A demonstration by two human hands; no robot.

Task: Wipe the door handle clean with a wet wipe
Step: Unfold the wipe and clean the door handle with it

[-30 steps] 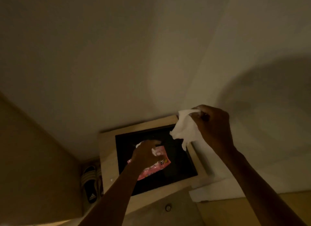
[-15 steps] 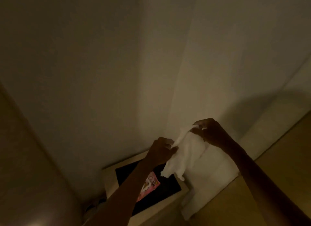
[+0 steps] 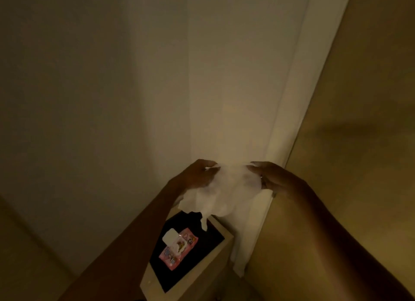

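– Left hand (image 3: pixel 197 175) and right hand (image 3: pixel 276 179) each pinch an upper edge of the white wet wipe (image 3: pixel 220 193), holding it spread between them in dim light before a pale wall (image 3: pixel 112 87).

– Where does it hang?

– Above the far corner of a small dark-topped surface (image 3: pixel 211 240), not touching it. The pink wipes pack (image 3: pixel 178 248) lies near the middle of that surface with its white flap lifted.

– And the door handle?

– Not in view. A tan panel (image 3: pixel 363 87) on the right may be the door, but I cannot tell.

– So what is the step in hand?

– Opening the wipe out, by my reading. No wiping appears to have begun.

– How is that done well?

– Keep both pinches close to the corners and draw them apart gently. A damp sheet clings to itself and can tear if pulled hard. The lower half is bunched and one tail dangles, so a light shake should free it. The sheet could then be folded into a flat pad that one hand can grip, leaving the other hand free to steady the door. A pad also offers fresh faces to turn to as each one soils.

– Any risk?

– The dangling tail could brush the surface or the pack. The lifted flap will likely let the remaining wipes dry out.
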